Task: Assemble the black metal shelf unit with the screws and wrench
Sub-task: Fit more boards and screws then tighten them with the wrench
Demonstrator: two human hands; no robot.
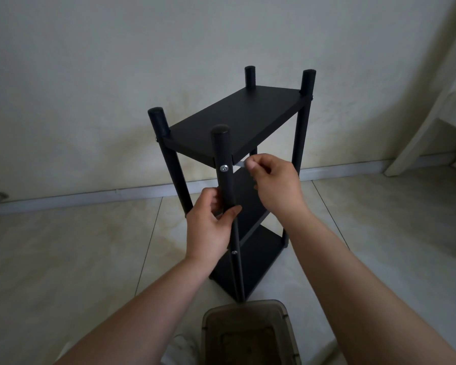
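Observation:
The black metal shelf unit stands upright on the tiled floor, with three boards between four round posts. A silver screw sits in the near post just under the top board. My left hand grips that near post below the screw. My right hand pinches a small silver wrench to the right of the screw; its tip lies close to the post, level with the top board's edge. Another screw head shows lower on the same post.
A translucent brown plastic box sits on the floor just in front of the shelf's base. A wall and grey skirting run behind the shelf. White furniture stands at the right edge.

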